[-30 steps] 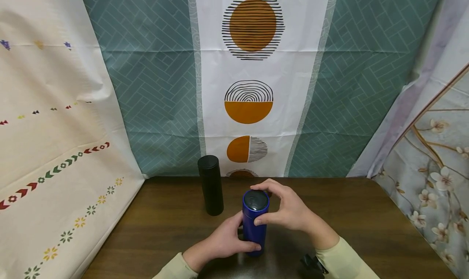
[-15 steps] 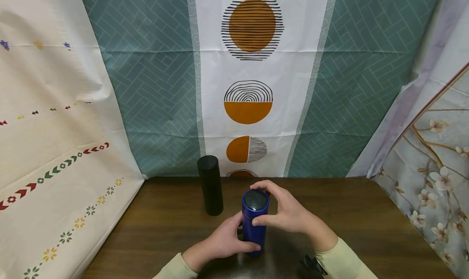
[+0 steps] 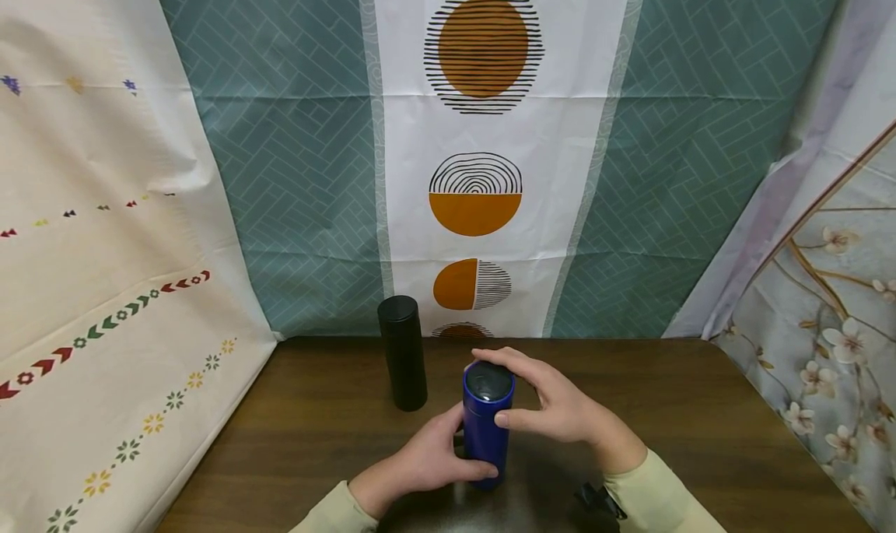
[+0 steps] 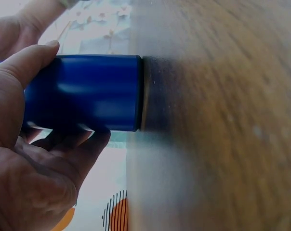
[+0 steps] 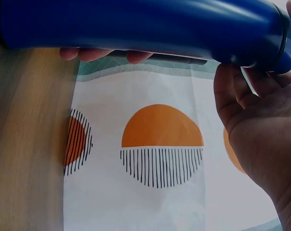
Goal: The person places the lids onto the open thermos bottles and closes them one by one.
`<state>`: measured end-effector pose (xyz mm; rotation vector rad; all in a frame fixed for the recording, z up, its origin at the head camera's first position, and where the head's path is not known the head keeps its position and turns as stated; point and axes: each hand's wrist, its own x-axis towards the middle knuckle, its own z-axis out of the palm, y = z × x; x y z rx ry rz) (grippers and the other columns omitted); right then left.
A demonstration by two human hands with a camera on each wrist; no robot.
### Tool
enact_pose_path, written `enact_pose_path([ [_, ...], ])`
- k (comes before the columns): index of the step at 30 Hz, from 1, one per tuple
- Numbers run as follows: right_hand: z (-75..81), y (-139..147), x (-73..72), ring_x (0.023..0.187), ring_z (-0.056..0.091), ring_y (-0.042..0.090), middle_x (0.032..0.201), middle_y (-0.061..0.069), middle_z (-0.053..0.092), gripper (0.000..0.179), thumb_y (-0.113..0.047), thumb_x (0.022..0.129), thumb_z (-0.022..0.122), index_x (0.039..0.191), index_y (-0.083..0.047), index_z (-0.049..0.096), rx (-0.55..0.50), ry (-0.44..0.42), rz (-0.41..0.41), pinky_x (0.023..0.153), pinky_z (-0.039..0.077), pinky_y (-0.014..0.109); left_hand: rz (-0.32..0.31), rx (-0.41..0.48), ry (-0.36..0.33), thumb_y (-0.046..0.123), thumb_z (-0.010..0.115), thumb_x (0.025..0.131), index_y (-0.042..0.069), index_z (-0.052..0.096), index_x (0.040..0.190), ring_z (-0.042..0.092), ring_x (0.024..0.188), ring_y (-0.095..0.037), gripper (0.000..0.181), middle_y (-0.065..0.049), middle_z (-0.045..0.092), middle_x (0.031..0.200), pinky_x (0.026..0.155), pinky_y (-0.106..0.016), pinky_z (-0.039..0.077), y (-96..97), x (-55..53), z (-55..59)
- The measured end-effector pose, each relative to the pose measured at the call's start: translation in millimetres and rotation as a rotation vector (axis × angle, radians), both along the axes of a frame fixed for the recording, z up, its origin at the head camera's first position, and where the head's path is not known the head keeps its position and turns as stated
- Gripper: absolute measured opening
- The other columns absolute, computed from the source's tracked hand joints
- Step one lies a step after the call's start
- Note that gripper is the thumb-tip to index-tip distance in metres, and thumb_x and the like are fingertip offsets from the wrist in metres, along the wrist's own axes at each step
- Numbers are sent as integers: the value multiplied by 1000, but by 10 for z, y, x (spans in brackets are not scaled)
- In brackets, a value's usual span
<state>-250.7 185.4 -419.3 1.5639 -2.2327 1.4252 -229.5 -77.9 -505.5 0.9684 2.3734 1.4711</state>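
Note:
An upright blue thermos flask (image 3: 483, 440) with a dark-topped lid (image 3: 488, 381) stands near the front of the brown table. My left hand (image 3: 430, 455) grips its lower body, thumb across the front and fingers behind. In the left wrist view, the base of the flask (image 4: 87, 91) is right at the tabletop. Around the lid curls my right hand (image 3: 553, 397), with fingers over the back rim and thumb at the front right side. The right wrist view shows that hand's fingers (image 5: 227, 89) against the flask (image 5: 136, 24) just below and at the lid seam.
A black cylindrical flask (image 3: 404, 358) stands upright behind and to the left on the wooden table (image 3: 301, 424). Patterned cloths (image 3: 301, 167) hang at the back and both sides. A small black object (image 3: 595, 498) is by the right sleeve (image 3: 658, 494).
My right hand has turned a little about the lid: the fingertips have slid left along the back rim, and the thumb has moved right. The left hand and flask have stayed in place.

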Motion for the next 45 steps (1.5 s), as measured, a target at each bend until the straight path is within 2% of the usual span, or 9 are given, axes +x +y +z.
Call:
enact_pose_path([
  [5,1,4,-11,138,62,28,156,6,62,77,-6,99,80,168,-13,47,-8,-5,1,120,47,45,2,4,4,38,93,92,31,51,161,67,131,-13,81,8,68,146,113,-42,53,6,-7,-4],
  [13,18,-9,16,133,66,26,149,2,67,74,-8,97,85,163,-19,54,-8,-28,-44,116,51,44,0,6,3,38,93,92,30,51,160,67,131,-13,80,8,68,147,113,-41,53,9,4,9],
  [23,42,-32,31,124,69,24,140,0,72,72,-18,91,95,154,-22,62,-12,25,-138,110,54,44,-5,12,-16,37,93,93,32,50,161,67,131,-13,81,8,67,149,112,-41,54,14,2,6],
  [34,51,-51,49,107,69,26,130,1,75,73,-18,81,102,145,-13,67,-35,19,-186,99,56,40,-6,20,-21,36,94,92,34,52,159,67,132,-13,79,9,67,148,112,-41,54,20,2,11],
  [45,37,-72,47,105,68,32,125,6,76,76,-18,76,106,140,-12,64,-43,35,-208,94,57,40,-7,23,-16,36,94,92,35,53,158,67,131,-12,78,10,67,147,112,-41,53,24,-3,-7],
])
